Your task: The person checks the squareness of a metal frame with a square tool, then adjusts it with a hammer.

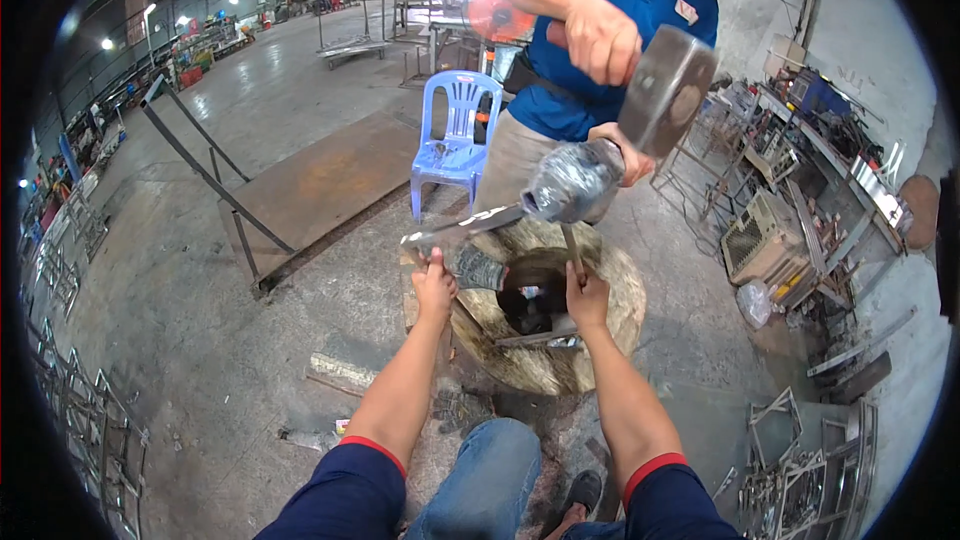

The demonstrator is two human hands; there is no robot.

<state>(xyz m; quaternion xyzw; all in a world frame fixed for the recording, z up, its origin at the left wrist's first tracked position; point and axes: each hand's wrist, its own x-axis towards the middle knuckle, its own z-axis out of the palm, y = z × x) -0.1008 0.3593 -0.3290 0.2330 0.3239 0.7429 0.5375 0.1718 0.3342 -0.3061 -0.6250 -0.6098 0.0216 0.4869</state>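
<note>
My left hand (433, 287) is closed round a slim rod, beside the near end of a long metal bar (465, 227). The bar slants up and right to a bulky piece wrapped in clear plastic (575, 182). Below that piece, my right hand (588, 298) grips an upright thin handle (571, 242); its upper end is hidden by the wrapping. A co-worker's left hand (630, 156) is at the wrapped piece. In the co-worker's other hand (602, 45) is a sledgehammer (668, 90), its big steel head above and right of the wrapping.
Under my hands stands a round, pale mottled block (612, 340) with a dark hollow. A blue plastic chair (455, 168) and a rusty flat plate cart (325, 175) are ahead left. Metal frames (800, 470) and a cluttered rack (830, 165) line the right wall.
</note>
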